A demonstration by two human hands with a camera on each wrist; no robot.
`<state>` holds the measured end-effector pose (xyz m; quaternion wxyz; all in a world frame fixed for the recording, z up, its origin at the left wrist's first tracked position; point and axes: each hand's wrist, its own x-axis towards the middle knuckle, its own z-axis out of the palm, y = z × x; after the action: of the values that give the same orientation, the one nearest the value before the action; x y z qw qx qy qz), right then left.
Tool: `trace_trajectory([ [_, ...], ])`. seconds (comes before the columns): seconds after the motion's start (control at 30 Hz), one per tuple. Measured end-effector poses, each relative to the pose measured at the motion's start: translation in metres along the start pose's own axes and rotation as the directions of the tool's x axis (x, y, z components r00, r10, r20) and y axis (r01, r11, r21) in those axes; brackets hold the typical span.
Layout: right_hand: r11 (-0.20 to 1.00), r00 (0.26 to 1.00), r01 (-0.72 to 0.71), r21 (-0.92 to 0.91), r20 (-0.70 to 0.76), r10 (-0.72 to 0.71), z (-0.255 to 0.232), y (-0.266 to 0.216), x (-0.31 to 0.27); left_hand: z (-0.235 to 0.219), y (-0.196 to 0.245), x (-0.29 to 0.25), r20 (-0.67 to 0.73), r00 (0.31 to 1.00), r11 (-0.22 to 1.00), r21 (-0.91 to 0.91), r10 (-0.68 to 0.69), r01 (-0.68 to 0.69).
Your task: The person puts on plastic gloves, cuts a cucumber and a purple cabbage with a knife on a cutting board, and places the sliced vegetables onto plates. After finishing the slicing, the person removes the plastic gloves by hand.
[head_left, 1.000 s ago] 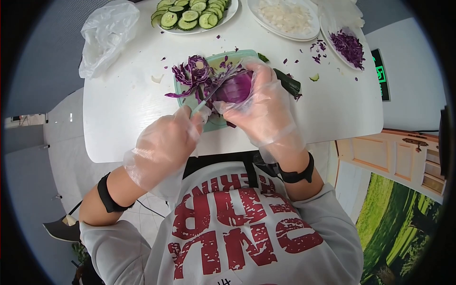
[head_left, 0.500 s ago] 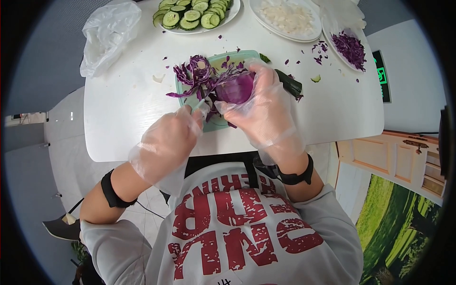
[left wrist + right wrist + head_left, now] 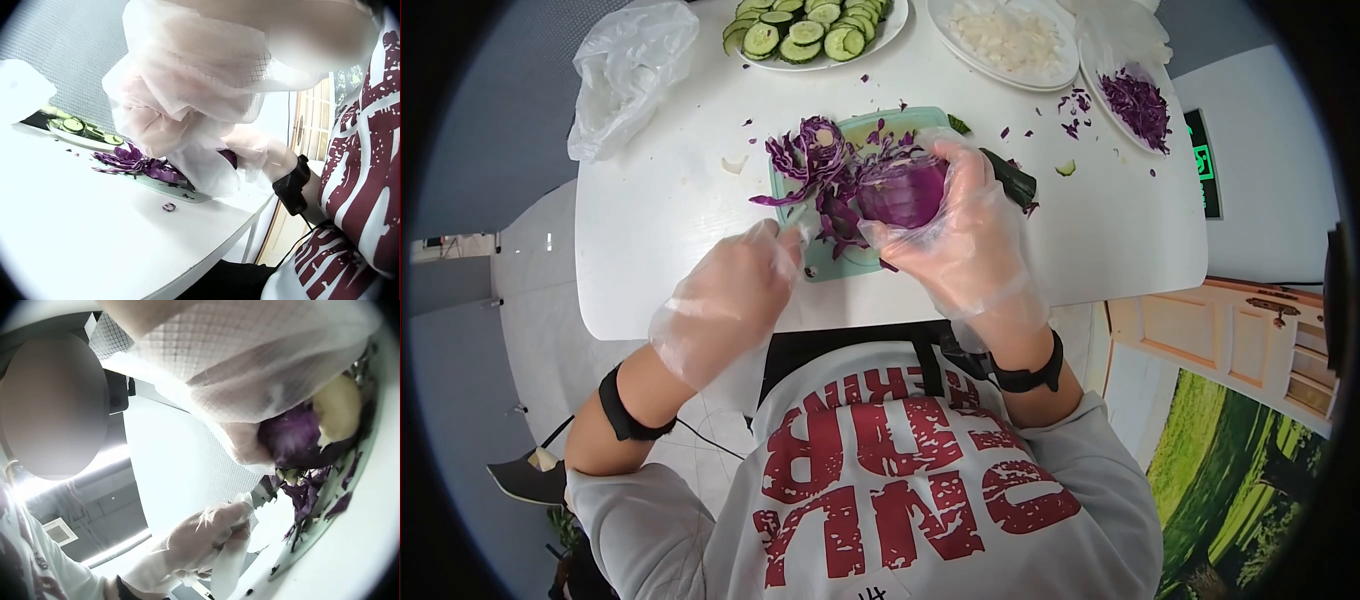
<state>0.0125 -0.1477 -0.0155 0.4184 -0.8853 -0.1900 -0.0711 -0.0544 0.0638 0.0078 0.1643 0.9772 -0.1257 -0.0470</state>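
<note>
My left hand [image 3: 735, 283], in a clear plastic glove, grips a kitchen knife [image 3: 803, 215] by its pale handle. Most of the knife is hidden by the hand and glove. My gloved right hand [image 3: 965, 235] holds a cut piece of purple cabbage [image 3: 903, 192] on the green cutting board [image 3: 850, 262], fingers over its far side and thumb at the near side. Shredded cabbage [image 3: 808, 160] lies heaped on the board's left part, between the two hands' far sides. The right wrist view shows the pale core [image 3: 338, 407] of the held piece.
A plate of cucumber slices [image 3: 798, 32] and a plate of white pieces [image 3: 1005, 40] stand at the back. Cabbage shreds [image 3: 1137, 108] fill a plate at right. A dark green cucumber piece [image 3: 1010, 178] lies beside the board. A plastic bag [image 3: 630, 75] sits at back left.
The left hand has drawn the knife back toward the body and left, off the cabbage. A cut shred has dropped beside the piece. The right hand keeps its hold, shifted slightly right.
</note>
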Motion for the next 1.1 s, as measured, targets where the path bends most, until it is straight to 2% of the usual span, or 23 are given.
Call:
trace_trajectory([
  [0.03, 1.0, 1.0, 0.012, -0.002, -0.011, -0.012, 0.001, 0.002, 0.0, -0.001, 0.004, -0.002, 0.0, 1.0, 1.0, 0.0, 0.001, -0.001],
  [0.1, 1.0, 1.0, 0.022, -0.004, -0.021, -0.022, 0.002, 0.002, 0.0, -0.007, 0.021, -0.008, -0.005, 0.957, 0.948, -0.141, -0.289, 0.285],
  [0.2, 0.999, 0.998, 0.049, -0.01, -0.048, -0.05, 0.003, -0.001, 0.0, -0.004, 0.028, -0.012, 0.01, 0.947, 0.928, -0.196, -0.322, 0.318],
  [0.3, 1.0, 1.0, 0.009, -0.003, -0.022, -0.009, 0.003, -0.002, -0.001, 0.005, 0.028, -0.009, 0.083, 0.948, 0.907, -0.276, -0.307, 0.318],
  [0.43, 0.999, 0.998, 0.032, -0.02, -0.058, -0.033, 0.005, -0.001, -0.002, 0.017, 0.026, -0.006, 0.065, 0.958, 0.911, -0.299, -0.278, 0.284],
  [0.53, 0.998, 0.997, 0.05, 0.027, -0.06, -0.048, 0.009, 0.006, -0.003, 0.02, 0.022, -0.006, 0.018, 0.978, 0.938, -0.278, -0.209, 0.206],
  [0.6, 0.995, 0.995, 0.079, 0.057, -0.064, -0.076, 0.01, 0.005, -0.003, 0.013, 0.024, -0.003, 0.019, 0.996, 0.953, -0.292, -0.082, 0.084],
  [0.63, 0.994, 0.991, 0.108, 0.011, -0.076, -0.107, 0.008, 0.002, -0.003, 0.016, 0.021, -0.002, 0.018, 0.996, 0.953, -0.291, -0.086, 0.087],
  [0.7, 0.989, 0.986, 0.14, -0.035, -0.086, -0.143, 0.007, 0.0, -0.002, 0.023, 0.017, 0.001, -0.013, 1.0, 0.979, -0.2, 0.027, -0.029],
  [0.73, 0.994, 0.992, 0.106, 0.012, -0.075, -0.104, 0.008, 0.002, -0.003, 0.021, 0.018, 0.002, -0.015, 1.0, 0.979, -0.201, 0.027, -0.029],
  [0.8, 0.996, 0.996, 0.07, 0.057, -0.062, -0.066, 0.007, 0.005, -0.004, 0.014, 0.024, 0.004, 0.136, 0.965, 0.883, -0.391, -0.223, 0.259],
  [0.83, 0.997, 0.998, 0.049, 0.061, -0.051, -0.045, 0.006, 0.008, -0.004, 0.014, 0.022, 0.002, 0.136, 0.966, 0.883, -0.392, -0.222, 0.258],
  [0.87, 0.998, 0.999, 0.027, 0.064, -0.04, -0.025, 0.005, 0.009, -0.004, 0.015, 0.019, -0.003, 0.02, 0.995, 0.928, -0.358, -0.1, 0.101],
  [0.9, 0.998, 0.999, 0.027, 0.064, -0.04, -0.024, 0.005, 0.009, -0.004, 0.015, 0.017, -0.008, -0.089, 0.996, 0.951, -0.305, 0.03, -0.056],
  [0.93, 0.998, 0.999, 0.019, 0.068, -0.041, -0.016, 0.004, 0.01, -0.004, 0.016, 0.02, -0.01, -0.089, 0.996, 0.951, -0.304, 0.03, -0.056],
  [1.0, 0.997, 0.999, 0.008, 0.072, -0.042, -0.005, 0.004, 0.01, -0.004, 0.019, 0.028, -0.014, -0.033, 0.992, 0.905, -0.414, -0.122, 0.098],
  [1.1, 1.0, 0.999, 0.001, 0.014, -0.047, -0.001, 0.004, 0.01, -0.004, 0.027, 0.038, -0.022, -0.014, 0.994, 0.919, -0.382, -0.109, 0.096],
])
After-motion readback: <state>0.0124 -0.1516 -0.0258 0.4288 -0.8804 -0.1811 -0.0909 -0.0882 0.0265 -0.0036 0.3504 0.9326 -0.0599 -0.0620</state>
